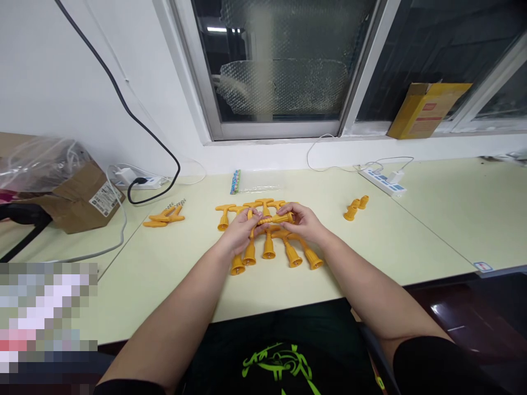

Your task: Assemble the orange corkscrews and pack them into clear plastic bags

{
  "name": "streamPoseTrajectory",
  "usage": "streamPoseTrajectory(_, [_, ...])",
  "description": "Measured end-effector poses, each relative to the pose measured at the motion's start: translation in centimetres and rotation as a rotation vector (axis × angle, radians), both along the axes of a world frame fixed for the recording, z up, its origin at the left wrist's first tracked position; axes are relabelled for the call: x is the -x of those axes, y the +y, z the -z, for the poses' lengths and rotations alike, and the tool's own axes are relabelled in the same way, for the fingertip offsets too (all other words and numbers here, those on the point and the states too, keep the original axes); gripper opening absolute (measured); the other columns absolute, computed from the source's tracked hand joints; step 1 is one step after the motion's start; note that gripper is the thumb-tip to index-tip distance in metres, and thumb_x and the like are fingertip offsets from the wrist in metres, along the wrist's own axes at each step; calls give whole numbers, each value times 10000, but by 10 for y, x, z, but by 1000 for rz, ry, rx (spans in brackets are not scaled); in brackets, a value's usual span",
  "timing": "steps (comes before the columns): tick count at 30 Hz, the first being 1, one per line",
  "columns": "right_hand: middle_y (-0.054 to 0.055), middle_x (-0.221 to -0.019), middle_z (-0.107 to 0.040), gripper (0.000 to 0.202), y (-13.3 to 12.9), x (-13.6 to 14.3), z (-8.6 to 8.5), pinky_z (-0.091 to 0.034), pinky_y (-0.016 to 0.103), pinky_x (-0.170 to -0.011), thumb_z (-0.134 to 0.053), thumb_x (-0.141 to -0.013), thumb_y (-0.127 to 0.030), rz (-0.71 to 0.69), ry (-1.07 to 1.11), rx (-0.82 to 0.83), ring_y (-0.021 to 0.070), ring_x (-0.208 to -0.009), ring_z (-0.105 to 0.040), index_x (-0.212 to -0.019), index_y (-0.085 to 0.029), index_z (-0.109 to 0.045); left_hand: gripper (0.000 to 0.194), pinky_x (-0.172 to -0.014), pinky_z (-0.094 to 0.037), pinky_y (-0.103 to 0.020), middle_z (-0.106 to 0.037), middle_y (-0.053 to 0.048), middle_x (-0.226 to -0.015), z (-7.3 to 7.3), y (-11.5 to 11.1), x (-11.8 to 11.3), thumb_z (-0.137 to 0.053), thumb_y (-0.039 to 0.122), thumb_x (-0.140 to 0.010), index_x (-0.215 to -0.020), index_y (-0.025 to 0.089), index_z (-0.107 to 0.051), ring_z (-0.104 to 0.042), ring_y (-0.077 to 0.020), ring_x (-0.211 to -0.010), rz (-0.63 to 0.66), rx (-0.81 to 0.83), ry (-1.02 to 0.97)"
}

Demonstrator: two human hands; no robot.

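Between my hands is a yellow T-shaped tool, lying nearly level above the table. My left hand is closed on its handle end, and my right hand grips its flared end. Several similar yellow tools lie beneath and around my hands, the front ones with their flared ends toward me. On the left, a few yellow handles with metal spirals are piled together. A few loose yellow sleeves stand or lie to the right.
A clear plastic bag lies behind the tools. Power strips sit at the back right and back left. An opened cardboard box and a black cable are on the left. The table's front edge is near my body.
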State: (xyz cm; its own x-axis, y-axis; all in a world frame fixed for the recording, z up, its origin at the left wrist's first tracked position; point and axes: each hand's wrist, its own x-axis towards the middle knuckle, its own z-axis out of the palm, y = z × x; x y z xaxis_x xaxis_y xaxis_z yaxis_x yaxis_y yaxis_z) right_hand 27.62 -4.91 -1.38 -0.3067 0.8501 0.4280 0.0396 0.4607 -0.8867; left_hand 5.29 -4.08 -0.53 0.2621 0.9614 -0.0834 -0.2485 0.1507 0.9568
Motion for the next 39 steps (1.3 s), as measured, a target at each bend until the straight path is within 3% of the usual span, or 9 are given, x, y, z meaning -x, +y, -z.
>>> streamPoseTrajectory(6, [69, -1076, -724, 277, -2, 1, -2, -552, 385, -950, -829, -781, -337, 3, 41, 16, 231, -1056, -689, -985, -209, -691, 536, -971, -596, -332, -698, -17, -938, -5, -8, -1, -920, 358, -717, -904, 217, -438, -739, -153, -880, 32, 35, -69])
streamPoseTrajectory(9, [49, -1016, -733, 343, -4, 4, -4, -589, 348, -849, -865, -745, -357, -42, 112, 178, 195, -905, -719, -989, -205, -678, 627, -996, -580, -414, -735, -37, -991, -8, -13, -1, -935, 304, -696, -934, 235, -359, -743, -180, -914, 43, -164, 25])
streamPoseTrajectory(16, [15, -772, -730, 391, -4, 5, -7, -595, 276, -612, -868, -746, -453, -99, 149, 413, 134, -600, -674, -938, -190, -654, 509, -941, -586, -435, -766, -73, -1032, -8, -18, 1, -837, 333, -822, -938, 243, -349, -738, -216, -1000, -26, -578, 328])
streamPoseTrajectory(22, [-21, -581, -637, 463, -7, 12, -9, -422, 207, -356, -716, -841, -644, -98, 141, 624, 107, -400, -540, -868, -202, -578, 450, -945, -586, -479, -782, -81, -1060, -1, -19, 2, -804, 360, -856, -893, 245, -371, -748, -260, -1045, -77, -852, 431])
streamPoseTrajectory(26, [6, -650, -643, 472, -9, 12, -10, -425, 226, -369, -584, -919, -669, -103, 50, 562, 133, -479, -581, -937, -198, -614, 452, -957, -585, -479, -788, -75, -1027, -3, -22, -2, -810, 356, -852, -884, 245, -372, -751, -267, -1055, -96, -822, 416])
streamPoseTrajectory(30, [32, -1096, -678, 416, -10, 7, -10, -587, 272, -746, -821, -801, -426, -26, 89, 200, 153, -903, -680, -1108, -236, -615, 492, -972, -581, -451, -777, -64, -957, -7, -17, -3, -833, 354, -827, -920, 244, -363, -747, -250, -1068, -153, -655, 294])
streamPoseTrajectory(32, [24, -1074, -679, 424, -9, 5, -10, -576, 281, -807, -838, -785, -391, -15, 83, 159, 142, -892, -673, -1117, -233, -628, 507, -941, -591, -431, -768, -53, -920, -7, -14, -1, -834, 372, -823, -924, 244, -354, -756, -233, -1014, -147, -593, 247])
streamPoseTrajectory(35, [-1, -820, -679, 388, -7, 5, -11, -560, 268, -646, -804, -808, -494, -18, 53, 305, 131, -671, -643, -1016, -210, -639, 497, -902, -599, -410, -766, -55, -937, -5, -12, 2, -818, 379, -839, -918, 244, -347, -751, -199, -930, -110, -583, 258])
streamPoseTrajectory(39, [4, -597, -623, 541, -7, 6, -14, -434, 241, -410, -614, -872, -732, -47, -26, 542, 118, -440, -528, -809, -196, -591, 515, -957, -587, -442, -767, -84, -1043, -2, -15, 2, -860, 337, -796, -903, 241, -366, -734, -221, -1029, -61, -688, 322])
